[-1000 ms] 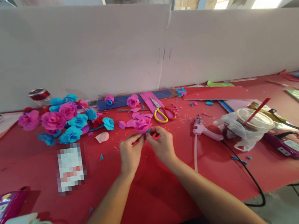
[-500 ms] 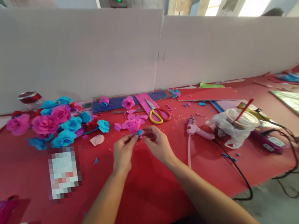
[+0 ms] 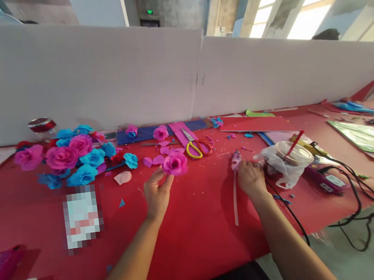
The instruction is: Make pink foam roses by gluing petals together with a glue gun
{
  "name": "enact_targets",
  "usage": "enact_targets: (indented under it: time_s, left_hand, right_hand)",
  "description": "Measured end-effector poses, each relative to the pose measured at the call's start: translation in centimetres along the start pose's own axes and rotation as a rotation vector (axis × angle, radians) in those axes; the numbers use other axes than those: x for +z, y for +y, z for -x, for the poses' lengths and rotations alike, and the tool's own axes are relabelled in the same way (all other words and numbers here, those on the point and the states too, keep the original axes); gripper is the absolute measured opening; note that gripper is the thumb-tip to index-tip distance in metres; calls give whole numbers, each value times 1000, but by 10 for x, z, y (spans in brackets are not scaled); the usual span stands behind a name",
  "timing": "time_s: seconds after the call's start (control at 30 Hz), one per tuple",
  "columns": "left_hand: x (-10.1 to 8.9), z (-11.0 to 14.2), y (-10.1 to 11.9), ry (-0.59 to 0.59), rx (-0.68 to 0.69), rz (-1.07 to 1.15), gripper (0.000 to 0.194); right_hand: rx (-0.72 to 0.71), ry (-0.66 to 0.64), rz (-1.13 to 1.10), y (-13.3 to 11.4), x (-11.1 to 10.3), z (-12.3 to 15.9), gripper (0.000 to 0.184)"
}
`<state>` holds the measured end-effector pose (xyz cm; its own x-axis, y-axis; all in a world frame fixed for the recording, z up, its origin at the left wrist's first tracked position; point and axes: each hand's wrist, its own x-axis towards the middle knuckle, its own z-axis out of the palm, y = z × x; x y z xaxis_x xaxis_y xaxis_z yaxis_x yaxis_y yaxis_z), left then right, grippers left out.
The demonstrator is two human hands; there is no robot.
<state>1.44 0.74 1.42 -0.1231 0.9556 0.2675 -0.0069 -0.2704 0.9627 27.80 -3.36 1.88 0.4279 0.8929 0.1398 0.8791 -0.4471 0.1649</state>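
Observation:
My left hand (image 3: pixel 157 192) pinches a pink paper rose (image 3: pixel 175 163), its bloom turned towards me above the red table. To the right, my right hand (image 3: pixel 252 178) is closed over the handle of a pink hot glue gun (image 3: pixel 235 159), which lies on the table; a clear glue stick (image 3: pixel 235 200) sticks out behind it. Behind the rose lie loose pink petals (image 3: pixel 157 160) and yellow-and-red-handled scissors (image 3: pixel 194 148) on a pink paper strip (image 3: pixel 178 134). Another pink rose (image 3: pixel 160 133) rests beside the strip.
A bunch of pink, blue and red paper flowers (image 3: pixel 62 157) stands at the left, near a red-lidded jar (image 3: pixel 42 125). On the right are a plastic cup with a straw (image 3: pixel 294 152), a plastic bag (image 3: pixel 288 175) and black cables (image 3: pixel 352 183). A white partition (image 3: pixel 97 78) runs behind.
My right hand has left the flower and moved right onto the glue gun. My left hand keeps the rose, which now faces me.

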Motion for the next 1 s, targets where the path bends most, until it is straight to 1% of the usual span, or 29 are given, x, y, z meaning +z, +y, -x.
enact_targets:
  time_s: [0.1,0.17,0.23,0.3,0.37,0.47,0.53,0.6,0.67,0.73,0.8,0.87,0.9,0.93,1.0]
  left_hand:
    - [3,-5,-4,24,-298,326,19]
    - [2,-10,-6,47,-482,504,20]
    - [0,-13,-7,75,-620,606,18]
    - [-2,-16,-8,100,-703,640,12]
    - [-3,-17,-9,109,-743,645,9]
    - [-3,-17,-11,99,-756,650,15]
    - [-2,-17,-13,85,-761,653,17]
    - [-1,-17,-14,72,-763,654,17]
    - [0,-16,-15,68,-757,651,16]
    - [0,-16,-15,74,-749,642,14]
    - [1,-15,-15,80,-744,630,12]
    - [2,-15,-14,78,-743,622,10]
    - [2,-15,-13,72,-747,615,9]
    - [2,-14,-13,64,-754,600,9]
    - [1,-14,-13,49,-768,538,12]
  right_hand:
    - [-19,27,35,-3,-1,-1,31]
    - [-31,32,29,-2,0,-2,31]
    - [-15,29,-1,-1,3,-4,30]
    - [-9,40,-45,2,7,-5,29]
    - [-30,51,-87,6,13,-7,26]
    - [-84,41,-121,15,22,-9,19]
    - [-113,39,-150,21,27,-9,23]
    - [-113,61,-223,25,31,-8,31]
    - [-83,116,-350,26,31,-6,38]
    - [-61,188,-513,23,26,-2,43]
    - [-39,230,-691,17,17,5,42]
    - [2,191,-871,9,5,14,33]
    - [17,140,-963,5,-1,20,30]
    - [6,77,-1056,0,-6,26,32]
    - [-92,-65,-1211,-11,-14,37,36]
